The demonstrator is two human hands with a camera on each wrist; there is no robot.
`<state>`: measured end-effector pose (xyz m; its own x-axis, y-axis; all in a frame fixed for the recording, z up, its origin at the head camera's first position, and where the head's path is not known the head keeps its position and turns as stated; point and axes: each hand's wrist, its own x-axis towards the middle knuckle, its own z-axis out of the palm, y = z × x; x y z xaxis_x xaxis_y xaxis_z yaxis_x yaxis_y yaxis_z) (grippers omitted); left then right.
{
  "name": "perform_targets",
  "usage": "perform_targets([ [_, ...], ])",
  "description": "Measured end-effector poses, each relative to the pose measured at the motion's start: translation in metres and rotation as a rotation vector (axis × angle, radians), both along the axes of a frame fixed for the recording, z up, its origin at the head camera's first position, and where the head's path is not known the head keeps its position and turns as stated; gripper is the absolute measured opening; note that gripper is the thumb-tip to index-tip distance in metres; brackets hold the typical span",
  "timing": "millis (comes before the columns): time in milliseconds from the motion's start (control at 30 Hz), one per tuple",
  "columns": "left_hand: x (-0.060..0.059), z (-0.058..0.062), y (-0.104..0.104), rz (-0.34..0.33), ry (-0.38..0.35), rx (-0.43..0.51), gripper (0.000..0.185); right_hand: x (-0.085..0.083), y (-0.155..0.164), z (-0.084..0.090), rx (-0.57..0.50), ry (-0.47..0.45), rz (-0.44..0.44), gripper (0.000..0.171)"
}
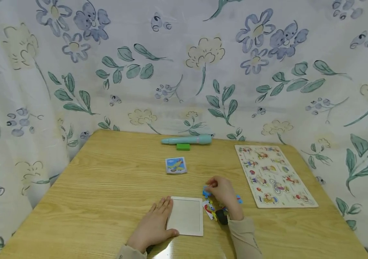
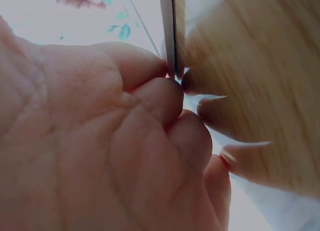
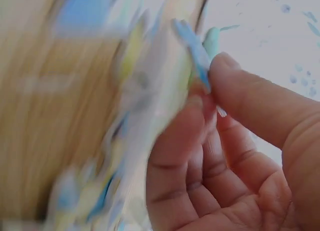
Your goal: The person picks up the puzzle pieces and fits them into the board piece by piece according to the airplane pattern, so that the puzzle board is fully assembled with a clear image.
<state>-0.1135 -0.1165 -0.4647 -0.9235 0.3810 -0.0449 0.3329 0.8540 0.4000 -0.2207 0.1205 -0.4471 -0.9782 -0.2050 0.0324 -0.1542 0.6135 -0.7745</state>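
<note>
On the wooden table [image 1: 106, 180] lies a white square puzzle frame [image 1: 188, 216]. My left hand [image 1: 154, 225] rests flat against its left edge with straight fingers, the thumb touching the lower corner. The left wrist view shows the fingers [image 2: 165, 106] lying along the frame's thin edge [image 2: 167, 31]. Just right of the frame, my right hand [image 1: 224, 196] hovers over a small pile of colourful puzzle pieces [image 1: 211, 210]. It pinches a blue puzzle piece [image 1: 206, 193] between thumb and forefinger. In the blurred right wrist view, the blue piece [image 3: 192, 51] sits in that pinch [image 3: 207, 83].
A teal pen [image 1: 187, 140] and a green block [image 1: 183, 146] lie at the table's far edge. A small picture card [image 1: 176, 165] sits mid-table. A wooden peg puzzle board [image 1: 274, 176] lies at the right. Floral cloth [image 1: 184, 64] hangs behind and around the table.
</note>
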Motion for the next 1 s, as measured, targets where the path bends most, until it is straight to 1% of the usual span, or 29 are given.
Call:
perform_targets([
  [100, 0.0, -0.001, 0.0, -0.011, 0.011, 0.011, 0.093, 0.003, -0.007, 0.001, -0.108, -0.066, 0.081, 0.012],
  [167, 0.0, -0.001, 0.001, -0.022, 0.014, 0.02, 0.093, 0.007, -0.012, 0.002, -0.178, -0.148, 0.137, 0.014],
  [200, 0.0, -0.001, 0.001, -0.026, 0.01, 0.024, 0.093, 0.009, -0.015, 0.003, -0.196, -0.181, 0.163, 0.014],
  [300, 0.001, 0.001, 0.002, -0.028, 0.001, 0.027, 0.093, 0.012, -0.023, 0.005, -0.177, -0.261, 0.213, 0.014],
  [333, 0.001, 0.001, 0.002, -0.022, 0.0, 0.025, 0.092, 0.014, -0.026, 0.004, -0.168, -0.275, 0.226, 0.014],
  [400, 0.0, 0.001, 0.002, -0.012, -0.002, 0.024, 0.092, 0.015, -0.032, 0.004, -0.139, -0.279, 0.251, 0.013],
  [500, 0.0, 0.001, 0.002, 0.0, -0.008, 0.028, 0.092, 0.017, -0.041, 0.003, -0.13, -0.281, 0.281, 0.011],
  [600, -0.001, 0.002, 0.002, 0.002, -0.016, 0.022, 0.093, 0.02, -0.052, 0.002, -0.122, -0.289, 0.287, 0.009],
  [700, -0.001, 0.003, 0.002, 0.001, -0.019, 0.018, 0.092, 0.023, -0.063, 0.0, -0.087, -0.26, 0.261, 0.009],
  [733, 0.0, 0.004, 0.002, 0.0, -0.021, 0.016, 0.092, 0.025, -0.067, 0.0, -0.058, -0.23, 0.245, 0.01],
  [867, 0.001, 0.007, 0.001, -0.01, -0.029, 0.016, 0.09, 0.027, -0.08, -0.004, 0.113, -0.059, 0.174, 0.015],
  [933, 0.001, 0.007, 0.001, -0.012, -0.026, 0.018, 0.09, 0.028, -0.084, -0.005, 0.176, -0.013, 0.142, 0.017],
  [1000, 0.002, 0.006, 0.001, -0.01, -0.023, 0.021, 0.09, 0.028, -0.086, -0.007, 0.195, 0.005, 0.13, 0.018],
])
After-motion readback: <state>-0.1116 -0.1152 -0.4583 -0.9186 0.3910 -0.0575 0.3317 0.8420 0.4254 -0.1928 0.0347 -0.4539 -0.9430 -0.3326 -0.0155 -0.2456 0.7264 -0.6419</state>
